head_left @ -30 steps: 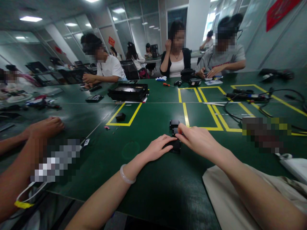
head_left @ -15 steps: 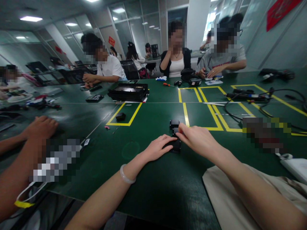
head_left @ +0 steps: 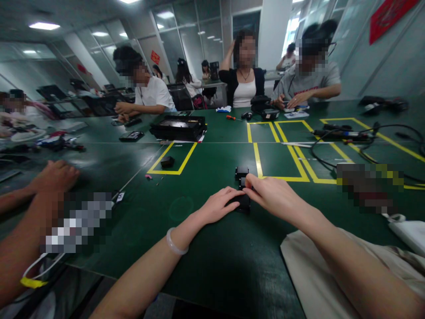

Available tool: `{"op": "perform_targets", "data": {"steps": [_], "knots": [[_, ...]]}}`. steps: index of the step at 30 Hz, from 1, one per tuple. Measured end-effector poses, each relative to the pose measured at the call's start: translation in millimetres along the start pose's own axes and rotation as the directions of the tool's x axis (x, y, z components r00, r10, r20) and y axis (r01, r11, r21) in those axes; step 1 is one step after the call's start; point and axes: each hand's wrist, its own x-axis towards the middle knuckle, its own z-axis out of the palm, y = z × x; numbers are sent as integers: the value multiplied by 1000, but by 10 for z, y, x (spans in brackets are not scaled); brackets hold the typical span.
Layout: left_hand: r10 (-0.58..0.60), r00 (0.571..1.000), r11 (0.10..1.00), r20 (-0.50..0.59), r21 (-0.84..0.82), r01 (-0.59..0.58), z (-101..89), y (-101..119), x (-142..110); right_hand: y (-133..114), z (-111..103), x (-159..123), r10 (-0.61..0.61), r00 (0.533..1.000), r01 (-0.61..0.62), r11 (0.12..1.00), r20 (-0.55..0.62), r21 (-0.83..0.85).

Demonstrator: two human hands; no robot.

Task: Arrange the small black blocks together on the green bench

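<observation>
Reaching out over the green tabletop (head_left: 212, 248) with both bare hands and touching a small black thing (head_left: 245, 203) right in front. Resting the left hand (head_left: 217, 206) low at the near part of the black thing, with long fingers pointing to the right, opening a gap between thumb and first finger. Bending the right hand (head_left: 272, 190) down from the other side, with fingers curled and tips close together at the middle of the black thing, but being unable to tell about a tight grip there. Wearing a pale bracelet (head_left: 175, 243) on the left wrist. Seeing another black piece (head_left: 242, 171) just past the fingers, sitting at the far end of the black thing, and being unable to tell about any join. Looking left and seeing a little black block (head_left: 167, 162) inside a yellow tape shape (head_left: 179, 173), with a tiny pink bit (head_left: 148, 177) near the tape, on the outside. Seeing a big black box (head_left: 179, 127) farther back and an orange screwdriver (head_left: 231, 118) beyond. Looking right and seeing black cables (head_left: 314, 153) curling over more yellow tape (head_left: 285, 179). Noticing a co-worker's hand (head_left: 61, 175) on the tabletop at the far left, and a person in a white shirt (head_left: 151, 95) working across the way
</observation>
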Motion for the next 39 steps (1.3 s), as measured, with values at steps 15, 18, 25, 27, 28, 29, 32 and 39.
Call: {"op": "perform_targets", "data": {"steps": [15, 18, 25, 27, 28, 29, 32, 39], "knots": [[10, 1000, 1000, -11, -10, -10, 11, 0, 3, 23, 14, -14, 17, 999, -17, 1000, -28, -20], [4, 1000, 1000, -5, -11, -4, 3, 5, 4, 24, 2, -21, -38, 999, 38, 999, -15, 37], [-3, 1000, 1000, 2, -2, 3, -2, 7, 10, 2, -28, -29, 16, 1000, -17, 1000, -19, -19], [-1, 1000, 1000, -1, -2, 1, 2, 5, 12, 0, -26, -25, 29, 999, -29, 999, -19, -28], [1, 1000, 1000, -1, -3, -1, 4, 3, 13, 3, -24, -26, 19, 1000, -20, 1000, -14, -17], [4, 1000, 1000, -2, -4, -4, 6, 2, 13, 10, -21, -27, 3, 1000, -3, 1000, -9, 1], [13, 1000, 1000, -1, -10, -13, 9, -4, 13, 34, -16, -35, -49, 999, 48, 997, 1, 65], [11, 1000, 1000, 1, -5, -11, 7, -14, 14, -28, -20, -22, 28, 999, -28, 1000, -28, 0]]}}
